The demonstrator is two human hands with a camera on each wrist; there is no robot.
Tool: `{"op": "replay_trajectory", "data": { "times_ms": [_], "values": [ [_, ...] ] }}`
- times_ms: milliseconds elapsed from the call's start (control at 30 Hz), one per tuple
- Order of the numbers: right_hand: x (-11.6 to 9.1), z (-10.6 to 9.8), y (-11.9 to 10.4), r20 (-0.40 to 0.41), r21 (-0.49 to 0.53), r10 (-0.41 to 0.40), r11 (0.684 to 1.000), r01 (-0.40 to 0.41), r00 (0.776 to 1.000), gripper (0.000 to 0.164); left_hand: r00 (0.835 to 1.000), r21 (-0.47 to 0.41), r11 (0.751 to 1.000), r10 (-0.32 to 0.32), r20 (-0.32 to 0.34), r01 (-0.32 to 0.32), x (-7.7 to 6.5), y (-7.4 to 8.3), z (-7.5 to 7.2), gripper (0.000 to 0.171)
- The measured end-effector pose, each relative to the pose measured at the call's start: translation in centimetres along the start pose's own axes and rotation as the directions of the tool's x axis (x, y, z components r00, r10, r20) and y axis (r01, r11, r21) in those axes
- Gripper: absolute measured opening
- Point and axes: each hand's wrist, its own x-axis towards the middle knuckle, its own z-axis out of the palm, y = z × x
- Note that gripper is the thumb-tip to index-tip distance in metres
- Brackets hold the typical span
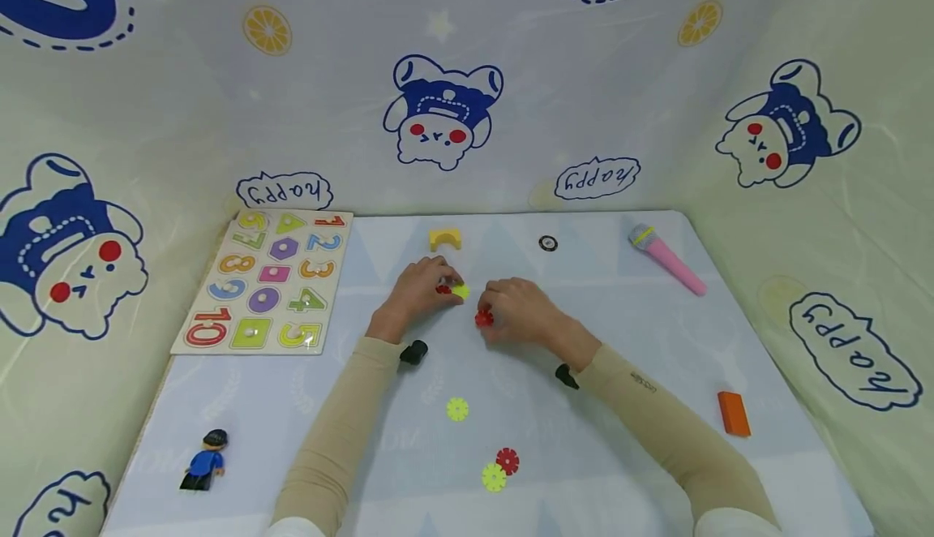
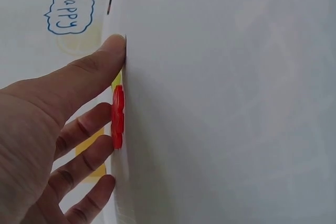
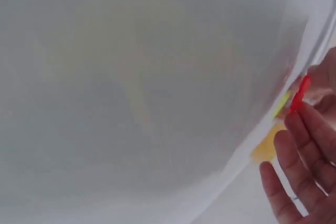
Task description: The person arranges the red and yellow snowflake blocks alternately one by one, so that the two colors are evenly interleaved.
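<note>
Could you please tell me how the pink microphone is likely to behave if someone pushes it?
The pink microphone would probably roll, since it lies on its side and its handle looks round. It may swing in a curve, as its grey head looks wider than the handle's far end. It seems stiff rather than floppy, because the handle runs straight.

Number board (image 1: 295,277), far left: numerals 1–10. Backdrop (image 1: 503,192): "happy" in speech bubbles (image 1: 284,191), upside down, far left, far right and right side. Right sleeve (image 1: 660,419): small print, possibly a brand, illegible.
</note>
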Motion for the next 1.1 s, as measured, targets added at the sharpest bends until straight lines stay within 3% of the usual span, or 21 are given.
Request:
{"op": "replay_trajectory", "data": {
  "times_ms": [133, 300, 500, 667, 1100],
  "values": [
    [2.4, 0.0, 1.9, 0.034, 0.029, 0.099, 0.995, -0.1, 0.995, 0.025, 1.0, -0.019, 1.0, -0.006, 0.001, 0.006, -0.1, 0.0, 0.2, 0.032],
    [3.9, 0.2, 2.8, 0.059, 0.049, 0.118, 0.991, -0.121, 0.991, 0.021, 1.0, -0.018, 1.0, -0.007, -0.005, 0.007, -0.1, 0.1, 0.4, 0.03],
    [3.3, 0.5, 2.7, 0.09, 0.153, 0.159, 0.973, -0.172, 0.983, 0.029, 1.0, -0.022, 1.0, -0.01, -0.005, 0.009, -0.2, 0.2, 0.3, 0.031],
    [3.0, 0.8, 2.6, 0.068, 0.211, 0.131, 0.967, -0.143, 0.989, 0.029, 1.0, -0.017, 1.0, -0.013, -0.017, 0.013, -0.4, 0.1, 0.2, 0.03],
    [3.6, 1.1, 3.3, 0.03, 0.27, 0.146, 0.951, -0.149, 0.989, 0.027, 1.0, -0.009, 1.0, -0.017, -0.011, 0.016, -0.2, 0.2, 0.1, 0.031]
  ]
}}
